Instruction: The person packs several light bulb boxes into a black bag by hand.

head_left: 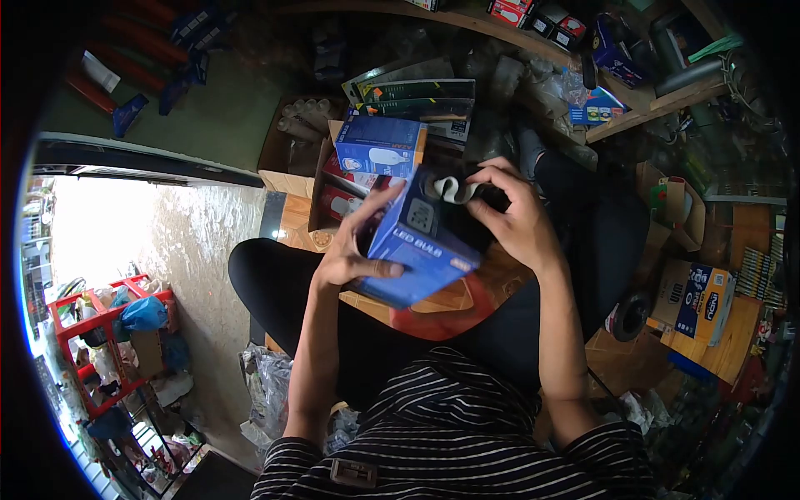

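A blue LED bulb box (427, 260) is tilted in front of me, over my lap. My left hand (354, 246) grips its left side, with the thumb on the printed front and the fingers along the far side. At the top of the box, my right hand (518, 215) pinches a dark, cloth-like piece with a pale curled edge (454, 190); I cannot tell exactly what it is. Part of the box is smeared by motion. Just beyond it stands another blue LED bulb box (379, 143).
An open carton (298, 179) with pale cylindrical pieces stands beyond my left knee. Flat packages (421, 98) lean behind the boxes. On the right, a blue and white carton (700, 302) rests on a wooden surface. A red rack (104, 333) stands at far left.
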Tool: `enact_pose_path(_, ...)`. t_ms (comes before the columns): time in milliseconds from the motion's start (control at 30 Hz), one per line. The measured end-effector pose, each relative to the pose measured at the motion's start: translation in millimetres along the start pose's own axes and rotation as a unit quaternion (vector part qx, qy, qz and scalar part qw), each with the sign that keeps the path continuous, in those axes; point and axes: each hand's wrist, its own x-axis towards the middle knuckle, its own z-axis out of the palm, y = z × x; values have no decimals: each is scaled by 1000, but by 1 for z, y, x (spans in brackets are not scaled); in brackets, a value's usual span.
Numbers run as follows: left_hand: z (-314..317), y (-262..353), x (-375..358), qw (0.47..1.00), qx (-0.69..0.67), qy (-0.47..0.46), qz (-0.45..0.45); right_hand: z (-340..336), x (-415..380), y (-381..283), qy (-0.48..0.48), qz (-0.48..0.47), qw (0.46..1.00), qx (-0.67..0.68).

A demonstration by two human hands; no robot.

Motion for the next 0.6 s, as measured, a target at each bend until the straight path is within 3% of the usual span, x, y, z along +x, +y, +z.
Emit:
enact_pose_path(100,7,-1,-5,987,-147,-57,-15,-1,0,6,6,18,999,34)
enact_pose_path(167,11,-5,-12,967,-252,-27,-30,-1,2,12,-8,12,997,75)
enact_pose_path(200,6,-26,-21,949,-312,-19,-44,3,-1,9,-17,105,981,160)
enact_pose_path(300,8,-57,-26,852,-522,-6,-31,17,-10,22,-47,88,981,168)
enact_pose_path(367,12,-60,-24,825,-561,21,-63,16,-12,-4,-56,40,995,78)
enact_pose_path(400,14,-57,-24,837,-542,24,-63,18,-13,-4,-54,62,995,64)
enact_pose_path(500,11,-61,-30,846,-528,-27,-61,26,-38,16,-36,165,966,198)
enact_pose_path(567,6,-79,-28,811,-577,-59,-77,33,-24,22,-26,147,963,225)
enact_pose_path(600,7,-74,-27,820,-563,-57,-93,36,-16,26,-22,138,961,239)
